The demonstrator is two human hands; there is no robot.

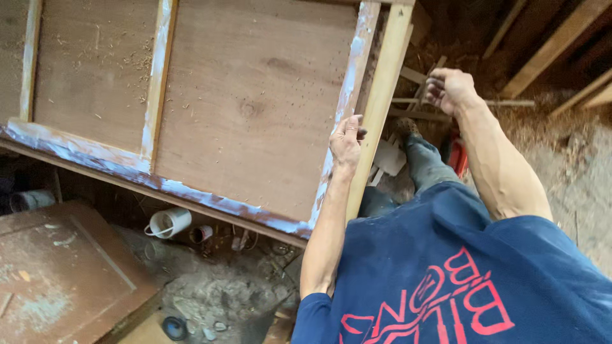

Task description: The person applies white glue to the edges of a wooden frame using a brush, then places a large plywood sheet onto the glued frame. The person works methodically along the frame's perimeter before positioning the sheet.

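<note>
Two hands are at work. Your left hand point(346, 141) rests with loose, bent fingers on a long pale wooden strip point(380, 102) that lies along the edge of the brown wooden panel point(255, 108). Your right hand point(448, 89) is curled in the air, well apart from the strip; you cannot tell if it holds anything. White glue smears point(347, 95) run just beside your left hand.

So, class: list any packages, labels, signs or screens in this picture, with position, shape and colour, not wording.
Shirt print: bottom right, on the person's dark blue shirt, large red outlined lettering with a round emblem.
White tub: on the floor under the wooden panel, cylindrical, with a wire handle.
No signs or screens.
</note>
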